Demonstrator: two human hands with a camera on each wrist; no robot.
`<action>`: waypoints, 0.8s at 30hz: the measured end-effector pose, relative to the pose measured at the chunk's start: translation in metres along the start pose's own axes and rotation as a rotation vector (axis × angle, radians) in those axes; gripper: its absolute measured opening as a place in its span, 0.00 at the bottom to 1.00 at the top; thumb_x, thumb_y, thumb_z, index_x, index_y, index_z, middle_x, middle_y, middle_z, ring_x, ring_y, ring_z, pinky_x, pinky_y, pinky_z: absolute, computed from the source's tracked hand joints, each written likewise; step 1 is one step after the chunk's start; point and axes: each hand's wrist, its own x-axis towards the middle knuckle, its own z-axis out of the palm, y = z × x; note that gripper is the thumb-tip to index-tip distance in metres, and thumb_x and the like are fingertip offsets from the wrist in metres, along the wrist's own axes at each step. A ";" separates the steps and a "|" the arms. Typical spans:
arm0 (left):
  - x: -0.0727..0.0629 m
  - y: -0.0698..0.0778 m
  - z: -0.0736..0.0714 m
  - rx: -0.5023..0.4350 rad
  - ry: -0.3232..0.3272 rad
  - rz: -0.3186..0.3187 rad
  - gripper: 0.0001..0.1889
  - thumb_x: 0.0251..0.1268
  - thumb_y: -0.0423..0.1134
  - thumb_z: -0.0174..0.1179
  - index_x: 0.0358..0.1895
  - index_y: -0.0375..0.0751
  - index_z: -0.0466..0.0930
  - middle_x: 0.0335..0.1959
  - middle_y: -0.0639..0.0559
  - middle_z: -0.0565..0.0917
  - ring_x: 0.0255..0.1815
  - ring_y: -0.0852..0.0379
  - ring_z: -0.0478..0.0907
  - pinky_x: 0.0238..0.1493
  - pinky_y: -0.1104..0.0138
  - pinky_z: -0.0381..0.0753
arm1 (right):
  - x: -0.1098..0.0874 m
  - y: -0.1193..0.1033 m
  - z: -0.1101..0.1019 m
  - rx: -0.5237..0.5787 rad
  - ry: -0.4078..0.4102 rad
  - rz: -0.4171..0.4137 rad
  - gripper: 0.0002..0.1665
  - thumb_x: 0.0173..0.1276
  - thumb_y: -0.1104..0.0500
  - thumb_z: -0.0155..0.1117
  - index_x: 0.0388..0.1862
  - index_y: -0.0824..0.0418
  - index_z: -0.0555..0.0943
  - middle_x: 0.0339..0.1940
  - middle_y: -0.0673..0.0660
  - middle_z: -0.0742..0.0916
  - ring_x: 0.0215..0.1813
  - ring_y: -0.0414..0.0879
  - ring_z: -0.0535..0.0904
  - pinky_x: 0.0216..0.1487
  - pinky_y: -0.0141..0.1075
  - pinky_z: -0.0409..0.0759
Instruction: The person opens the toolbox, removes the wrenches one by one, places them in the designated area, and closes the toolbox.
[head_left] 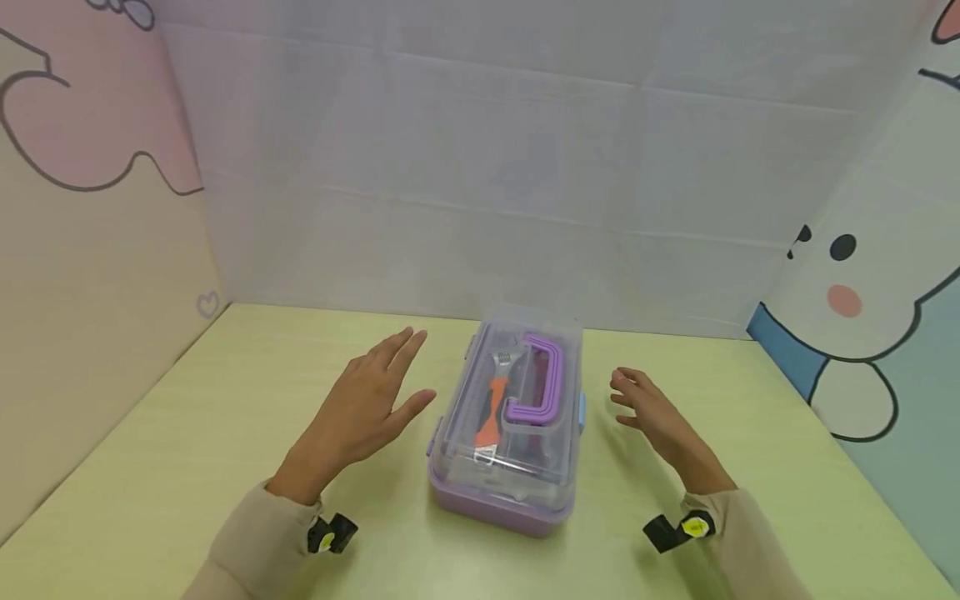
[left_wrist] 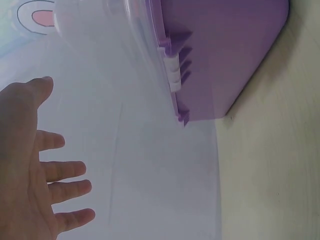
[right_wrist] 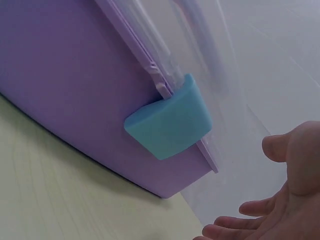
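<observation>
A purple storage box (head_left: pixel 495 510) with a clear lid stands on the table between my hands. Its lid is down, and a purple carry handle (head_left: pixel 556 383) lies folded on top. Through the lid shows a tool with an orange handle (head_left: pixel 495 404) and a grey head. To the left of the box, my left hand (head_left: pixel 363 404) hovers with fingers spread, apart from it. My right hand (head_left: pixel 660 421) is raised off the box's right side, fingers loosely bent and holding nothing. A light blue latch (right_wrist: pixel 172 122) fastens that side; purple hinges (left_wrist: pixel 172 72) run along the other.
The pale yellow-green table (head_left: pixel 285 350) meets a white sheet wall (head_left: pixel 480 167) behind the box. Side panels with cartoon drawings (head_left: pixel 862 333) enclose it left and right. A black strap mount (head_left: pixel 332 533) sits at each sleeve cuff.
</observation>
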 end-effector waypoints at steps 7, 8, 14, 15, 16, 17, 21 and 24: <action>-0.001 0.019 -0.003 0.045 -0.002 0.084 0.38 0.66 0.56 0.54 0.74 0.41 0.54 0.71 0.40 0.64 0.69 0.43 0.65 0.62 0.47 0.72 | 0.000 0.004 0.009 0.026 -0.013 0.013 0.44 0.77 0.40 0.36 0.75 0.70 0.39 0.75 0.73 0.52 0.75 0.67 0.51 0.73 0.56 0.61; -0.002 0.021 -0.003 0.053 -0.003 0.097 0.38 0.67 0.57 0.53 0.74 0.41 0.54 0.71 0.40 0.64 0.69 0.43 0.65 0.62 0.48 0.72 | 0.000 0.004 0.011 0.028 -0.010 0.018 0.44 0.77 0.41 0.36 0.74 0.71 0.39 0.74 0.73 0.52 0.74 0.68 0.52 0.72 0.56 0.61; -0.004 0.036 0.001 0.083 0.013 0.175 0.39 0.69 0.65 0.43 0.73 0.41 0.56 0.70 0.40 0.65 0.70 0.44 0.65 0.61 0.49 0.73 | -0.002 0.008 0.021 0.070 -0.003 0.033 0.42 0.78 0.44 0.37 0.73 0.74 0.41 0.72 0.75 0.56 0.72 0.69 0.57 0.71 0.54 0.65; -0.005 0.038 0.002 0.087 0.017 0.185 0.39 0.68 0.65 0.44 0.73 0.41 0.57 0.70 0.40 0.65 0.70 0.44 0.65 0.61 0.49 0.73 | -0.003 0.009 0.023 0.084 -0.010 0.033 0.42 0.79 0.44 0.36 0.73 0.74 0.42 0.71 0.75 0.57 0.71 0.69 0.58 0.70 0.54 0.66; -0.005 0.041 0.002 0.092 0.020 0.195 0.39 0.67 0.65 0.46 0.72 0.41 0.58 0.70 0.40 0.66 0.70 0.44 0.65 0.62 0.49 0.73 | -0.003 0.009 0.024 0.097 -0.016 0.031 0.41 0.79 0.44 0.36 0.73 0.75 0.43 0.71 0.75 0.58 0.71 0.68 0.60 0.70 0.53 0.67; -0.005 0.044 0.003 0.099 0.021 0.205 0.39 0.65 0.65 0.49 0.72 0.42 0.59 0.70 0.40 0.66 0.69 0.44 0.65 0.62 0.50 0.74 | -0.003 0.010 0.025 0.108 -0.019 0.026 0.41 0.79 0.44 0.36 0.72 0.75 0.44 0.70 0.75 0.59 0.69 0.67 0.62 0.69 0.52 0.68; -0.007 0.055 0.004 0.138 0.021 0.244 0.42 0.58 0.63 0.59 0.71 0.42 0.61 0.69 0.41 0.67 0.69 0.43 0.66 0.63 0.52 0.74 | -0.002 0.010 0.029 0.166 -0.045 0.004 0.35 0.78 0.44 0.36 0.66 0.73 0.53 0.64 0.69 0.68 0.59 0.52 0.75 0.63 0.43 0.76; -0.009 0.062 0.006 0.163 0.010 0.274 0.44 0.55 0.65 0.61 0.70 0.42 0.62 0.69 0.41 0.68 0.69 0.43 0.66 0.64 0.54 0.73 | -0.002 0.011 0.031 0.239 -0.087 -0.012 0.28 0.78 0.43 0.37 0.58 0.68 0.61 0.56 0.60 0.75 0.52 0.42 0.78 0.57 0.37 0.79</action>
